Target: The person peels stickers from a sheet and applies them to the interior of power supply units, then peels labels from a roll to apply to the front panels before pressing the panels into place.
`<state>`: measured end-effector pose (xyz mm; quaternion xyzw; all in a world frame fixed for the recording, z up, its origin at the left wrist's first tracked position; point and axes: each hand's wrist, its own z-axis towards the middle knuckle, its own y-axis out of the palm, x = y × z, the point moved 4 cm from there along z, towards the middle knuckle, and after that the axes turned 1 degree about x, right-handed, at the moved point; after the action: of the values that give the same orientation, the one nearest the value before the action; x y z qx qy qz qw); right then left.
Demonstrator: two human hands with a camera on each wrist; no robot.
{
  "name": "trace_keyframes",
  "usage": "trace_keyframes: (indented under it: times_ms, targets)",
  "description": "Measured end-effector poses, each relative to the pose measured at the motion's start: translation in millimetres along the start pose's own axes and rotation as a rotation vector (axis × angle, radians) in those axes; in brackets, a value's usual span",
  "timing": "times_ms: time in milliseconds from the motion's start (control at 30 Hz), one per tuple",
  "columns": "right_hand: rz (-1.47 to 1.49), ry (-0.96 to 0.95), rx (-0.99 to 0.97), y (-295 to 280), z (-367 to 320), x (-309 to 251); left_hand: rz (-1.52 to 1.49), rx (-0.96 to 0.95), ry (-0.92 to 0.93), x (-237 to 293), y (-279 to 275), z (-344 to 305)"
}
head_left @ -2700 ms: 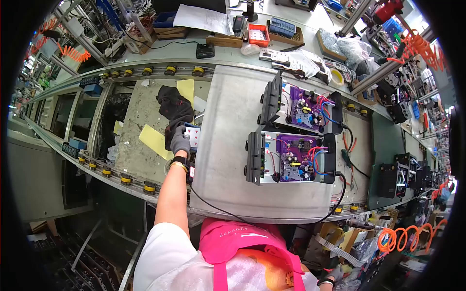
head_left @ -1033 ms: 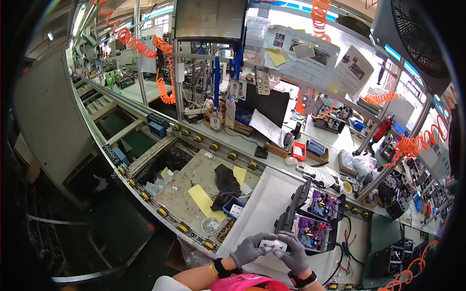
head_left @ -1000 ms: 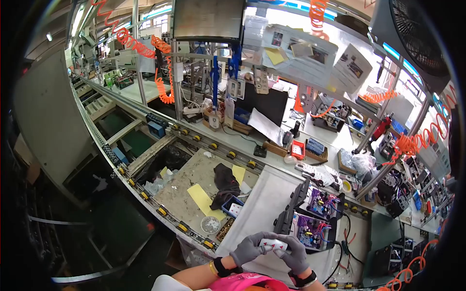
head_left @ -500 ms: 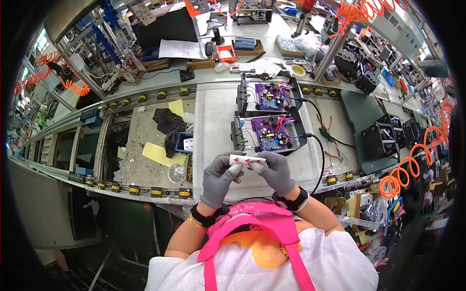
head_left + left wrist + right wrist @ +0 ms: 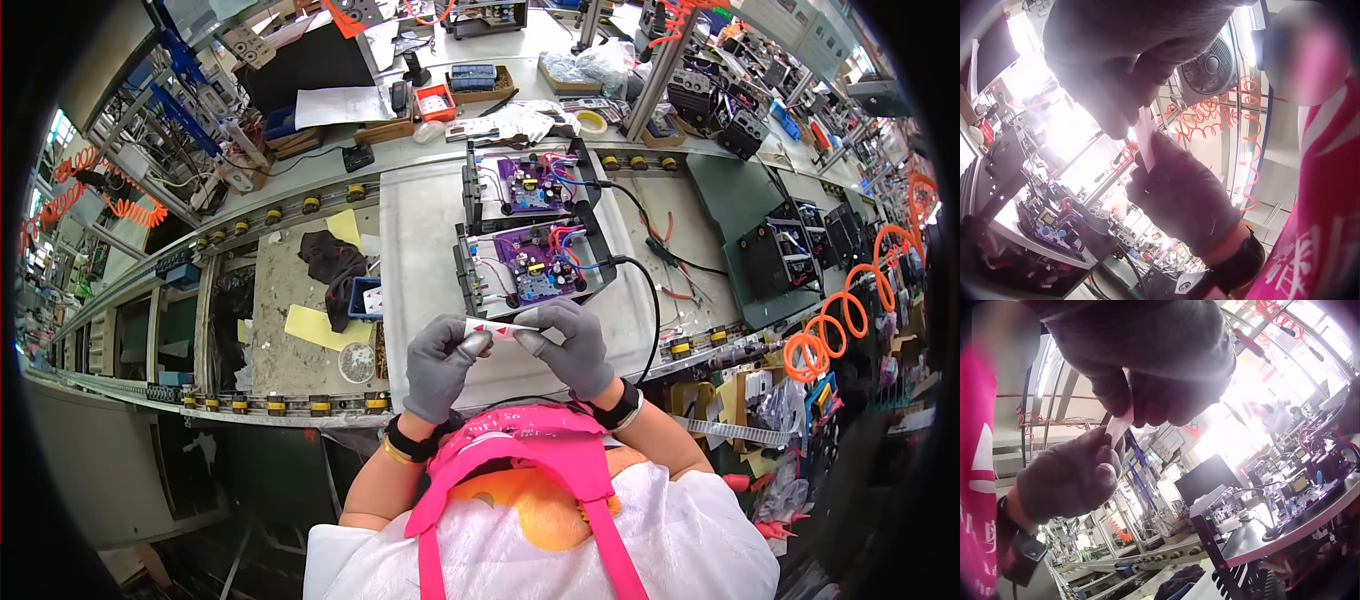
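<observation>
A small white label strip [image 5: 491,329] with red triangles is held between both gloved hands in front of the pink apron. The left hand [image 5: 440,366] pinches its left end between thumb and fingers; the right hand [image 5: 572,350] pinches its right end. In the left wrist view the strip [image 5: 1144,139] appears edge-on between the fingertips, and the right wrist view shows the strip [image 5: 1120,425] pinched too. Just beyond the hands stand two open black units with purple circuit boards, the nearer unit [image 5: 535,262] and the farther unit [image 5: 530,183].
The units stand on a grey board [image 5: 405,230]. Left of it lie a dark cloth [image 5: 332,268], a yellow sheet [image 5: 318,328], a blue bin [image 5: 358,298] and a round dish [image 5: 356,363]. Black cables run at the right, near pliers [image 5: 664,252]. A red tray [image 5: 434,103] stands behind.
The left hand has left the blue bin area and both hands now hold a strip before the body. Over the last half second the grip looks much the same, while the head view has shifted.
</observation>
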<state>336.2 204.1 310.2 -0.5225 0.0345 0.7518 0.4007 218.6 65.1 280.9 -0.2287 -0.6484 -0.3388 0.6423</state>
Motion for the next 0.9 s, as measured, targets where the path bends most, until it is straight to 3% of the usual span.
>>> trace_keyframes:
  times_ms: [100,300,400,600,700,800,900]
  targets:
    - [-0.103,-0.124,0.021,-6.0,1.0,-6.3,0.022,-0.016,0.014,1.6,3.3,2.4]
    - [0.132,0.2,-0.095,-12.3,-5.9,2.3,0.258,-0.102,0.175,8.9,6.2,6.9]
    - [-0.083,0.0,-0.055,-20.8,-3.8,-7.8,0.231,-0.114,0.208,10.7,10.9,9.1]
    - [-0.355,-0.153,0.066,-26.6,-11.9,-11.8,0.107,-0.086,0.122,6.0,19.2,10.4]
    - [-0.667,-0.371,0.121,-26.4,-16.2,-25.4,0.085,-0.075,0.043,2.0,20.1,9.7]
    - [-0.725,-0.496,-0.031,-25.5,-22.0,-32.5,0.058,-0.054,-0.054,-4.1,20.0,10.8]
    - [-0.366,-0.298,-0.05,-33.2,-14.2,-29.3,0.035,-0.062,-0.049,-6.2,20.8,10.9]
